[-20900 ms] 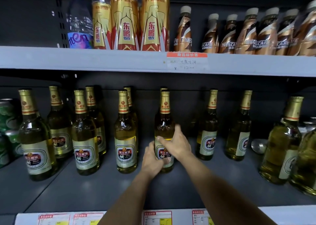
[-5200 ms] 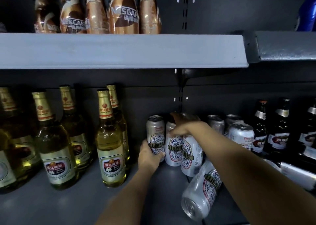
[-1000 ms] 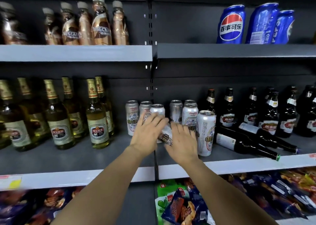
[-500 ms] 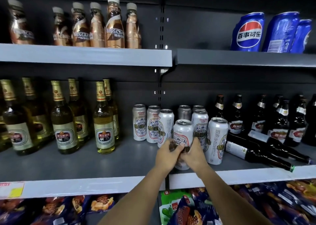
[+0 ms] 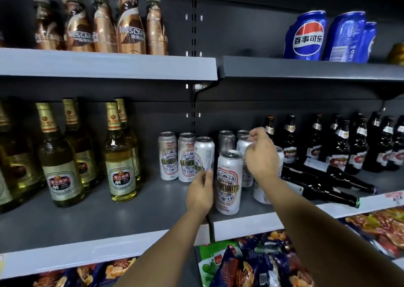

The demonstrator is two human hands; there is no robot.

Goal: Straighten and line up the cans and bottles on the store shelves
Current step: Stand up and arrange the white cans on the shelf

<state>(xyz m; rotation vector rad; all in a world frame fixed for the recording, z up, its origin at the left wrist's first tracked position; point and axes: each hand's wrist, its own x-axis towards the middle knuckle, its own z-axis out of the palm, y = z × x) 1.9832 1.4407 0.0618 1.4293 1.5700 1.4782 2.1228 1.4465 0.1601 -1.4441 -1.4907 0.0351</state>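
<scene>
Two bare hands reach over the middle shelf (image 5: 105, 221), where a white beer can (image 5: 229, 183) stands upright near the front edge, its long axis vertical, pull-tab top up and patterned label facing outward. The left hand (image 5: 200, 191) sits just left of that can, low on its side, fingers curled loosely together with the tips close to the can's wall; whether they touch it cannot be told. The right hand (image 5: 261, 155) hovers above and to the right of the can, fingers bent inward in a loose curl and gripping nothing visible.

Behind and left of the front can, three more white cans (image 5: 185, 156) stand upright in a row, labels forward. Directly behind it further cans (image 5: 227, 140) stand upright, partly hidden by the right hand. To the can's right, two dark bottles (image 5: 328, 186) lie on their sides, caps pointing right and toward the shelf front, with upright dark bottles (image 5: 336, 144) behind them. Far to the can's left stand gold-capped beer bottles (image 5: 119, 155), all upright.
</scene>
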